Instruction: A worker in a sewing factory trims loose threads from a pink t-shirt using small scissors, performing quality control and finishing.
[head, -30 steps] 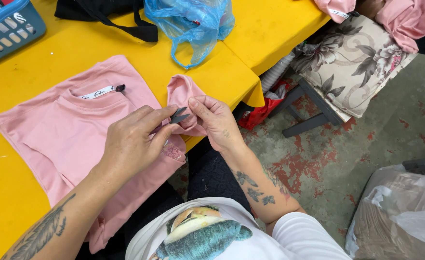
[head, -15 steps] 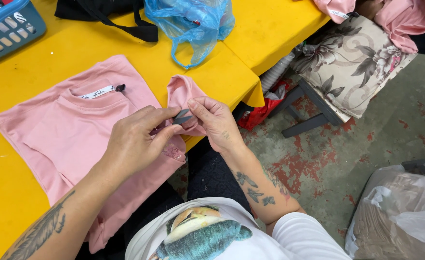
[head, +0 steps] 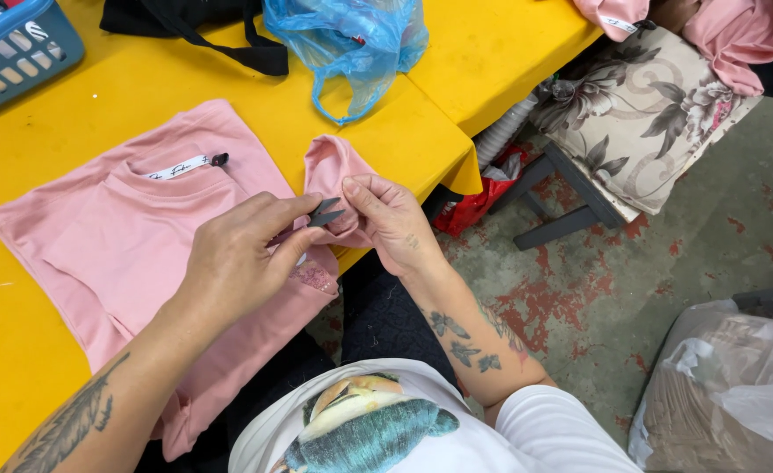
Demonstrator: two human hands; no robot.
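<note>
Far left, a blue plastic lattice basket point(head: 5, 48) sat cut off at the corner of the yellow table point(head: 80, 114), so no telling what was in it. Next to it a black fabric strap bag point(head: 202, 22) was chopped by the top edge too. Flat on the table lay the soft pink knit T-shirt point(head: 97, 254), matte cotton-looking stuff with a white neck label point(head: 176, 166), its hem hanging off the near edge over your lap.

Your left hand point(head: 233, 263) was curled around a small grey metal thread snipper point(head: 323, 212), thumb and forefinger pinched on it, only the pointed tips poking out, so I couldn't tell if the blades were shut. Those tips sat right against the bunched sleeve point(head: 329, 166), which your right hand point(head: 395, 223) was pinching up between thumb and fingers.

Behind that, a crinkly translucent blue plastic bag point(head: 351, 39), then a flowery padded cushion point(head: 641, 114) on a grey stool, and a clear plastic sack point(head: 728, 385) cut off bottom right.
</note>
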